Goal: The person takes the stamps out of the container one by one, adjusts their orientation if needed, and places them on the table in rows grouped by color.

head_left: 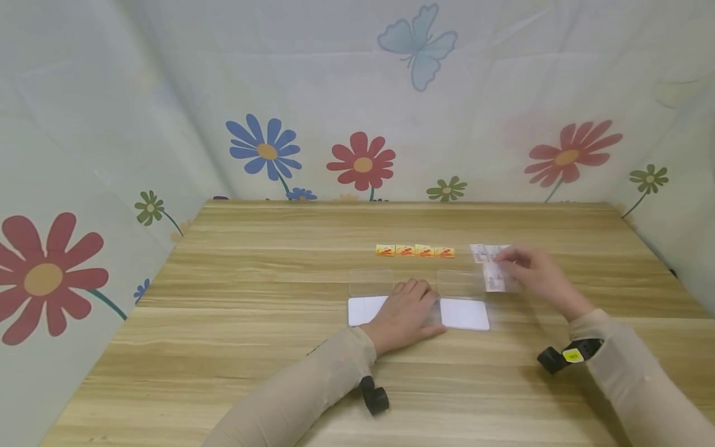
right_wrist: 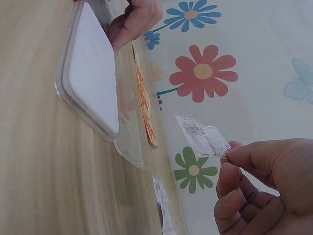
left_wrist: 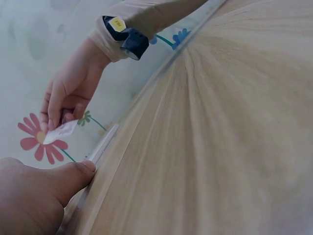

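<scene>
My left hand (head_left: pixel 404 316) lies over the middle of a row of shallow clear plastic cases, fingers bent to the far side and thumb at the near side; it hides what is beneath. White cards fill the left case (head_left: pixel 365 309) and the right case (head_left: pixel 465 314), whose clear lids (head_left: pixel 371 282) lie folded back. Raised at the right, my right hand (head_left: pixel 536 276) pinches a small printed paper slip (right_wrist: pixel 203 137) by one corner between thumb and index finger. More printed slips (head_left: pixel 481 252) lie on the table below that hand.
Several orange-and-yellow printed pieces (head_left: pixel 414 251) form a row behind the cases. The wooden table (head_left: pixel 251 347) reaches back to a flower-printed curtain (head_left: pixel 475 124). Black wrist cameras (head_left: pixel 374 397) hang from both sleeves.
</scene>
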